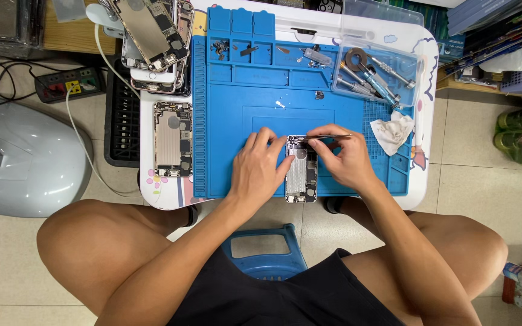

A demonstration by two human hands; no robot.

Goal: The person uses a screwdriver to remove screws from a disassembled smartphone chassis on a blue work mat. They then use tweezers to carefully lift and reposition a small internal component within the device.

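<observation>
1. Opened phone housing (pixel 301 172) flat on the near part of the blue work mat (pixel 237 90), lengthwise near to far, between the two hands.
2. Left hand (pixel 258 168) touching the housing's left edge, fingers spread and curved, thumb tip against the metal.
3. Right hand (pixel 344 157) at the housing's right edge, fingers pressed together, pinching slim tweezers (pixel 327 137) laid sideways over the housing's far end.
4. Counted: one housing under the hands, one more opened housing (pixel 173 147) left of the mat, a stack of several (pixel 155 42) at the far left, exact number unclear.
5. One clear tray of metal tools (pixel 373 72) at the far right of the mat; one crumpled white tissue (pixel 393 131) just right of the right hand.
6. Small white low table (pixel 427 145) beneath the mat, on a pale tiled floor (pixel 484 175); blue stool (pixel 267 250) between bare knees; power strip (pixel 70 83) at far left.
</observation>
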